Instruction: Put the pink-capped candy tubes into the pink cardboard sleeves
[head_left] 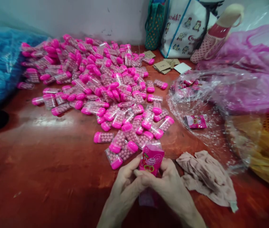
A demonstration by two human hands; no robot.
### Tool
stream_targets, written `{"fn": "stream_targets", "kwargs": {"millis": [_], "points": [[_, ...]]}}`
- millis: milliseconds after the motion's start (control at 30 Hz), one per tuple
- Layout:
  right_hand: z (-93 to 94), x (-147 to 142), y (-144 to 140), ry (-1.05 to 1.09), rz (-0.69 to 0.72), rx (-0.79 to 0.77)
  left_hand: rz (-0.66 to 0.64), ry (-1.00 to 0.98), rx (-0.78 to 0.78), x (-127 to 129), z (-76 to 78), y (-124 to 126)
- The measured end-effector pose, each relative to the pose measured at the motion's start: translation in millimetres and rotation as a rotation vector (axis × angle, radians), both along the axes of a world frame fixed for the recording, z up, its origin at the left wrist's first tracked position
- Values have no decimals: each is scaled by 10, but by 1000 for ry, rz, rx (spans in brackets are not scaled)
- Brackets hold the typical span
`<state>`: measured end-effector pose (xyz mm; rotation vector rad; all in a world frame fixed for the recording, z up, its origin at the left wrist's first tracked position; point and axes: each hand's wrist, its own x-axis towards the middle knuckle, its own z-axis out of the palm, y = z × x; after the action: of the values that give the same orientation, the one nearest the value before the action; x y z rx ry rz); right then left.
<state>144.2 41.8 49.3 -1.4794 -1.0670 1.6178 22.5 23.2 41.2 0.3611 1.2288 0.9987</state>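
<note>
Fingers of both hands pinch pink packet (pixel 151 159) — upright, long axis vertical.

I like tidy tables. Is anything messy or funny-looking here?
Yes. The pink-capped candy tubes lie in a loose heap, pointing every way. A crumpled cloth sits by the right hand, and one pink packet lies alone on clear plastic.

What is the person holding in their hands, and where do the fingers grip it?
A small pink printed packet, held upright between both hands: left hand and right hand pinch its lower part, fingers meeting at the front.
</note>
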Motion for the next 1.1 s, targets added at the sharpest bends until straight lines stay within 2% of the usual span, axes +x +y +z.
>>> {"fn": "stream_targets", "kwargs": {"millis": [100, 200, 300, 567, 733, 833, 1000, 1100], "points": [[43, 35, -6, -86, 104, 151, 93, -177, -100, 74, 31, 87], [8, 73, -82, -79, 157, 126, 127, -248, -210, 157, 45, 163], [-72, 130, -200, -191, 170, 134, 147, -288, -290, 197, 55, 189], [-323, 150, -468, -330, 86, 479, 211, -255, -124, 193, -20, 143], [-341, 38, -515, -350, -69, 558, 232, -249, -95, 230, 42, 148], [-327, -9, -508, -309, -151, 510, 274, -250, -165, 277, 65, 114], [-348, -48, -408, -57, -191, 188, 254, -253, -141, 318, 32, 48], [-353, -56, -336, 108, -231, 77, 236, -286, -154, 310, 26, 34]]}}
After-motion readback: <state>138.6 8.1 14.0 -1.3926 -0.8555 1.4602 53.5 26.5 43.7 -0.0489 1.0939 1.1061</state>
